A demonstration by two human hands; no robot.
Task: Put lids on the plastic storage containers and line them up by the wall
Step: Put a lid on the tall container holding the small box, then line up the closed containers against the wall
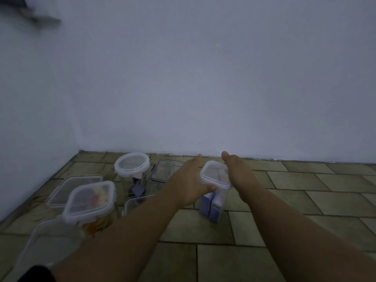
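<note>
Tiled floor (223, 261) meets a white wall (203, 78); both hands are on one box's lid.
Nearest, at bottom left, a blurred clear tub (44, 247) sits before a square jar (89, 202) with a lid and coloured contents. Mid-floor, the left hand (189, 180) holds the lid (214, 174) on a tall box (211, 208), thumb hooked over its near edge. The right hand (237, 174) lies against its right edge, fingers hidden, grip unclear. Farther left, a round jar (132, 163) stands near the wall.

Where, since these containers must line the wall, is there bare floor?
Bare tiles run along the wall right of the right hand and the purple-filled container. Left of it, the corner is crowded with other containers.
</note>
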